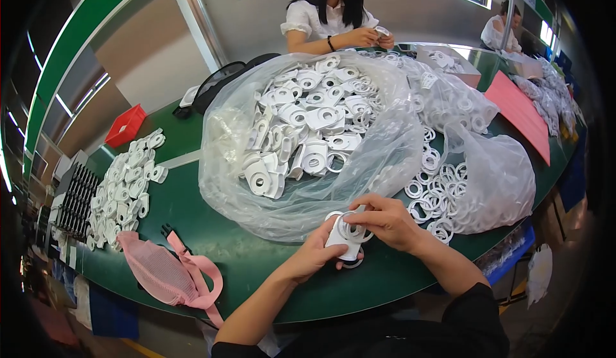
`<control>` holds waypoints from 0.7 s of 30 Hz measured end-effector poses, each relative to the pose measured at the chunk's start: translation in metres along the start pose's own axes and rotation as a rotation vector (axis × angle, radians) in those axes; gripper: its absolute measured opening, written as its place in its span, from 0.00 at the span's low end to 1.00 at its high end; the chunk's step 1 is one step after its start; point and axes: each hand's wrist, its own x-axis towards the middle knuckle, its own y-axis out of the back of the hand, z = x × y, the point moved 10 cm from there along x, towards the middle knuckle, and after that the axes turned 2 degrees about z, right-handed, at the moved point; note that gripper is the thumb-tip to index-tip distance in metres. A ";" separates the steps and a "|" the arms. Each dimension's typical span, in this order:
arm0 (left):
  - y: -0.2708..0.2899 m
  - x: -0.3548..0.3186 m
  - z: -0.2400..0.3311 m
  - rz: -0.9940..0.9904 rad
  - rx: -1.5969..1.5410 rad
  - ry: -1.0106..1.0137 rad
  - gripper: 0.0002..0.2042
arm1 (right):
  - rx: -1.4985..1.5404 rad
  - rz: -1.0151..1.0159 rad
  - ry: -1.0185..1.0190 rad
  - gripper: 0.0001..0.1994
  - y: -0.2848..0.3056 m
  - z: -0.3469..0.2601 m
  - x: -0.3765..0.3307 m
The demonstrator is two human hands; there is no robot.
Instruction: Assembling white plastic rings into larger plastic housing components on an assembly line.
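Note:
My left hand [312, 253] is closed around a white plastic housing [338, 245] with a round opening, its thumb lying across the lower part. My right hand [391, 224] pinches a white plastic ring [366, 235] against the face of that housing. The fingers partly cover both pieces, so how the ring sits on it cannot be made out. Just beyond my hands, a large clear plastic bag [224, 185] lies open, heaped with similar white housings [314, 117]. Loose white rings [443, 185] spill beside my right hand from another clear bag [504, 178].
On the green table [256, 274] lie a pink mesh bag with a strap [160, 271], a pile of white parts [125, 191], black stacked trays [74, 201] and a red bin [126, 126]. A pink sheet [523, 114] lies at right. Opposite, a co-worker [330, 21] handles a white part.

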 end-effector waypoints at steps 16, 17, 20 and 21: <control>-0.003 0.000 -0.014 -0.045 -0.003 0.061 0.21 | -0.158 -0.011 -0.007 0.17 -0.014 -0.004 -0.001; -0.004 0.000 -0.013 -0.045 -0.002 0.061 0.21 | -0.185 -0.010 0.003 0.15 -0.015 -0.004 -0.002; -0.005 0.001 -0.013 -0.044 0.010 0.071 0.22 | -0.111 0.086 0.065 0.13 -0.008 -0.007 -0.004; -0.003 0.001 -0.014 -0.033 0.056 0.051 0.24 | -0.112 0.088 0.065 0.13 -0.006 -0.008 -0.002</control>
